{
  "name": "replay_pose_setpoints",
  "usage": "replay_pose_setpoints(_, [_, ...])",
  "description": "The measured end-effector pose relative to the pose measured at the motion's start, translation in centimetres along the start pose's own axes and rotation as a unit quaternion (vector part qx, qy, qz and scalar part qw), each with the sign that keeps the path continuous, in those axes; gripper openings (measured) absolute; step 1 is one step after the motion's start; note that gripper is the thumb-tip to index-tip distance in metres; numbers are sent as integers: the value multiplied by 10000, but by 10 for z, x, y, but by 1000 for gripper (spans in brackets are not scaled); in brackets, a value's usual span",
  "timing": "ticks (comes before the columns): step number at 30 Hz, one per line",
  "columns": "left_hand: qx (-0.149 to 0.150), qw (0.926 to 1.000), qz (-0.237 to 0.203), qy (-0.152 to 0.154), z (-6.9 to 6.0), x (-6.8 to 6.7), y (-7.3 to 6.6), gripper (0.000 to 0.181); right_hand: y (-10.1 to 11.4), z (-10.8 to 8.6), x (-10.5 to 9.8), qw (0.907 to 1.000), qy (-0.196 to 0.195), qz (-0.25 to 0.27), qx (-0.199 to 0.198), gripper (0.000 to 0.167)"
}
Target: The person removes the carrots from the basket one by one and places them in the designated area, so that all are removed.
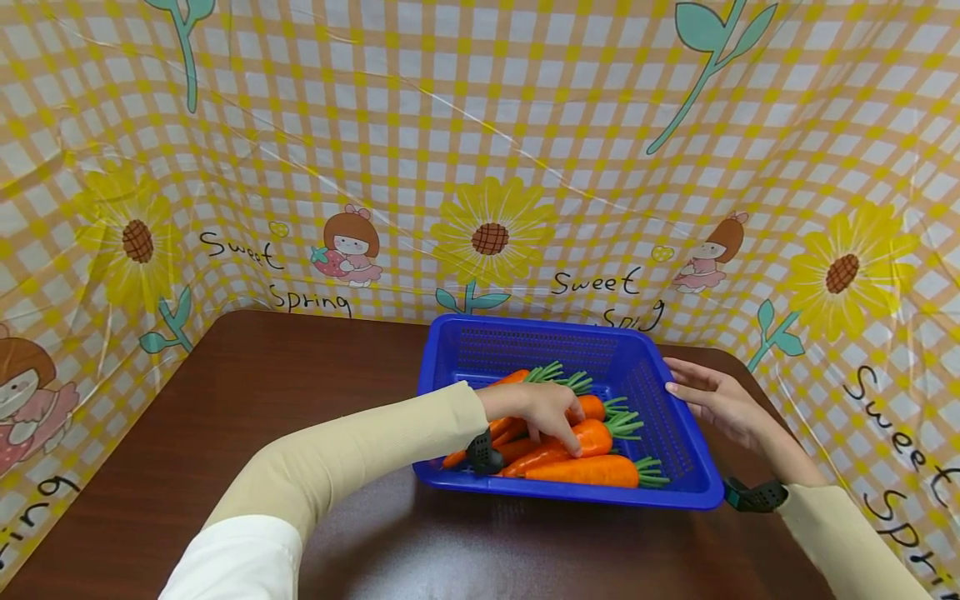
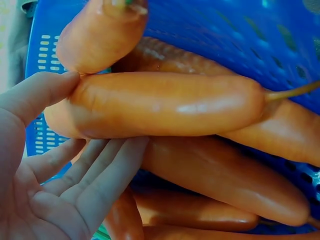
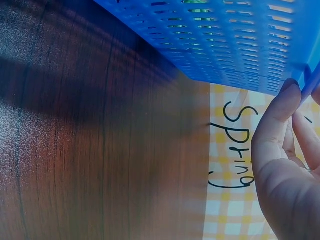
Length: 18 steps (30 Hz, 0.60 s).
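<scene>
A blue plastic basket [image 1: 570, 496] with slotted walls stands on the brown table, several orange carrots with green stalks lying in it. My left hand [image 1: 551, 410] reaches in from the left over the carrots. In the left wrist view, its thumb and fingers [image 2: 112, 170] pinch the thick end of one carrot [image 2: 175, 105] from opposite sides. Other carrots [image 2: 225, 175] lie beneath and beside that one. At the basket's right side, my right hand [image 1: 720, 404] grips the rim between thumb and fingers, as the right wrist view also shows.
Behind the table [image 1: 315, 367] hangs a checked cloth [image 1: 420, 150] printed with sunflowers and lettering. It also rises along the left and right sides. Bare tabletop extends to the left of the basket and in front of it.
</scene>
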<state>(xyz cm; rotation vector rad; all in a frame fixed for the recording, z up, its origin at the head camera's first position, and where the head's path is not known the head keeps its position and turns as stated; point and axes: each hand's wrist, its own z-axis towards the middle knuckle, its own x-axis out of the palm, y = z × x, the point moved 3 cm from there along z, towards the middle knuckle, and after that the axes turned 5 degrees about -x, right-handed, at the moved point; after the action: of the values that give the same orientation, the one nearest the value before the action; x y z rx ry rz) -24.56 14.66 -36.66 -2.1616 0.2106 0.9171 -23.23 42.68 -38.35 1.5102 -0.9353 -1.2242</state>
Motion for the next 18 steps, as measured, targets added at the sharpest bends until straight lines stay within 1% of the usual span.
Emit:
replay_pose_setpoints(5, [0, 10000, -27, 30, 0, -2, -1, 60, -1, 0, 0, 10000, 22, 83, -20, 53])
replay_pose_setpoints(8, [18, 10000, -56, -49, 0, -3, -2, 59, -1, 0, -1, 9999, 7, 119, 2, 54])
replay_pose_setpoints(13, [-18, 9997, 36, -240, 1, -2, -3, 59, -2, 1, -1, 10000, -19, 28, 73, 58])
replay_pose_setpoints(18, [-11, 9995, 124, -295, 1, -2, -3, 59, -2, 1, -2, 9999, 3, 37, 105, 59])
